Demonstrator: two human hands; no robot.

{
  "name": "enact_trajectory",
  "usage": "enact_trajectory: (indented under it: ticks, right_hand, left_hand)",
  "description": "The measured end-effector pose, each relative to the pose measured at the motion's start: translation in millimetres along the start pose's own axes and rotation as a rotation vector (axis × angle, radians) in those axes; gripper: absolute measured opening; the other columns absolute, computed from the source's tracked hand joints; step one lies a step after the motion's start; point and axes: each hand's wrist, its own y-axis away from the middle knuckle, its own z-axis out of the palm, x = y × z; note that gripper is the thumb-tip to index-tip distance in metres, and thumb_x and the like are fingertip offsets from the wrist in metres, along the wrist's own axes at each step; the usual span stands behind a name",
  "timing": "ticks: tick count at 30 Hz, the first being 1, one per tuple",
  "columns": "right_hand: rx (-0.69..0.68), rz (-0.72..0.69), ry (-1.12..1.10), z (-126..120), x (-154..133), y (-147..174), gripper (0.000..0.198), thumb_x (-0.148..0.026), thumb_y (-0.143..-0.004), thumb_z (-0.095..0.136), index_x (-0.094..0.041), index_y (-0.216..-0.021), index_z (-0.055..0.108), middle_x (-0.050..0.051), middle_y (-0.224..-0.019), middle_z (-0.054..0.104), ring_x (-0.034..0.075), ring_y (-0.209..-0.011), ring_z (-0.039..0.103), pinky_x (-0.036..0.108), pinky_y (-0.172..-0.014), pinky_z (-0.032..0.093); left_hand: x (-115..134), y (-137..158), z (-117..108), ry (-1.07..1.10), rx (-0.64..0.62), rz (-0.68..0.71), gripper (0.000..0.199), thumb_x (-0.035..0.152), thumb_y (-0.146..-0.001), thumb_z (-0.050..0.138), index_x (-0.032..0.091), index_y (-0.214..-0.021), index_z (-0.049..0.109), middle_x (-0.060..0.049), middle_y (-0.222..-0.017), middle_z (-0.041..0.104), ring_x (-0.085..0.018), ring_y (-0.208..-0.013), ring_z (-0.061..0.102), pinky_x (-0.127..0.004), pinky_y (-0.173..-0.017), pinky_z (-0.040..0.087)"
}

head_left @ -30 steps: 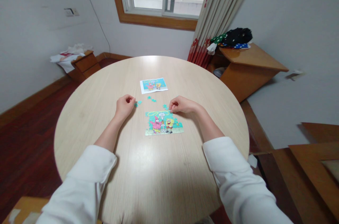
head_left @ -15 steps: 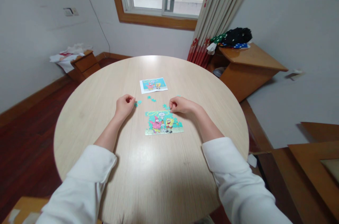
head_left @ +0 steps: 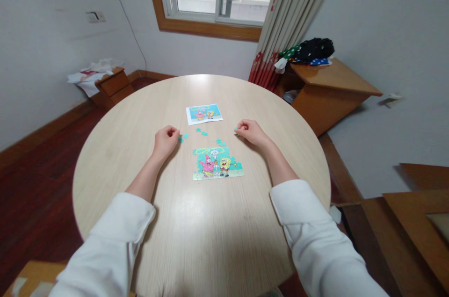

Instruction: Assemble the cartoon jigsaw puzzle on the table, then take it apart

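Observation:
A partly assembled jigsaw puzzle (head_left: 210,163) with cartoon figures lies flat on the round table, its upper right corner open and stepped. My right hand (head_left: 253,132) is up and right of it, thumb and fingers pinched at a small teal puzzle piece (head_left: 236,130). To the left, my left hand (head_left: 167,141) rests on the table with fingers curled closed; whatever is inside them is hidden. Loose teal pieces (head_left: 184,137) lie right at its fingertips. More loose pieces sit in the middle (head_left: 201,132) and just above the puzzle (head_left: 220,142).
A printed picture card (head_left: 204,114) of the same scene lies beyond the pieces on the pale round table (head_left: 210,222). A wooden cabinet (head_left: 336,77) with cloths stands behind on the right. On the left is a small wooden drawer unit (head_left: 114,86) with papers.
My right hand has moved from the puzzle's upper edge up and to the right, onto a loose teal piece there. My left hand has stayed in place.

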Motion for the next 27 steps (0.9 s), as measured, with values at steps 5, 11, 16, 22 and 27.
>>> enact_trajectory:
  ticks: [5, 11, 16, 22, 27]
  right_hand:
    - [0.064, 0.012, 0.075, -11.6, 11.1, -2.5, 0.018, -0.030, -0.064, 0.063, -0.014, -0.073, 0.058, -0.004, -0.057, 0.050, 0.009, -0.055, 0.043, 0.024, -0.056, 0.034]
    - [-0.063, 0.007, 0.142, -16.3, 11.1, 0.5, 0.033, -0.027, -0.062, 0.070, -0.011, -0.090, 0.066, -0.003, -0.063, 0.052, 0.009, -0.058, 0.045, 0.025, -0.060, 0.038]
    - [-0.062, 0.005, 0.226, -14.5, 9.5, -1.7, 0.026, -0.027, -0.064, 0.069, -0.012, -0.086, 0.069, -0.002, -0.064, 0.054, 0.010, -0.060, 0.046, 0.026, -0.062, 0.038]
    - [-0.063, 0.006, 0.274, -14.6, 6.4, -0.6, 0.023, -0.032, -0.065, 0.070, -0.014, -0.080, 0.068, -0.001, -0.064, 0.055, 0.011, -0.060, 0.047, 0.025, -0.061, 0.038]
    - [-0.053, 0.010, 0.280, -14.1, 4.8, 0.5, 0.016, -0.026, -0.065, 0.068, -0.014, -0.076, 0.065, -0.002, -0.063, 0.055, 0.010, -0.059, 0.046, 0.024, -0.059, 0.037]
  left_hand:
    - [-1.1, -1.2, -0.3, 0.016, 0.004, 0.001, 0.018, 0.031, -0.069, 0.050, 0.016, -0.063, 0.057, -0.001, -0.060, 0.058, -0.014, -0.060, 0.052, -0.026, -0.060, 0.037]
    - [-4.3, -4.2, -5.4, -0.014, 0.034, 0.001, 0.017, 0.030, -0.070, 0.051, 0.016, -0.063, 0.057, -0.001, -0.060, 0.058, -0.015, -0.062, 0.053, -0.026, -0.061, 0.038]
    - [-5.2, -5.7, -7.9, -0.032, 0.032, -0.003, 0.020, 0.031, -0.073, 0.049, 0.016, -0.064, 0.060, -0.003, -0.063, 0.061, -0.017, -0.065, 0.055, -0.028, -0.064, 0.041]
    - [-6.6, -6.9, -15.0, -0.060, -0.130, 0.086, 0.024, 0.027, -0.073, 0.048, 0.016, -0.080, 0.068, -0.008, -0.085, 0.069, -0.019, -0.079, 0.059, -0.031, -0.079, 0.045]
    - [-6.0, -1.8, -20.4, -0.053, -0.281, 0.176, 0.040, 0.039, -0.068, 0.061, 0.014, -0.098, 0.068, -0.009, -0.087, 0.065, -0.017, -0.072, 0.055, -0.031, -0.072, 0.046]
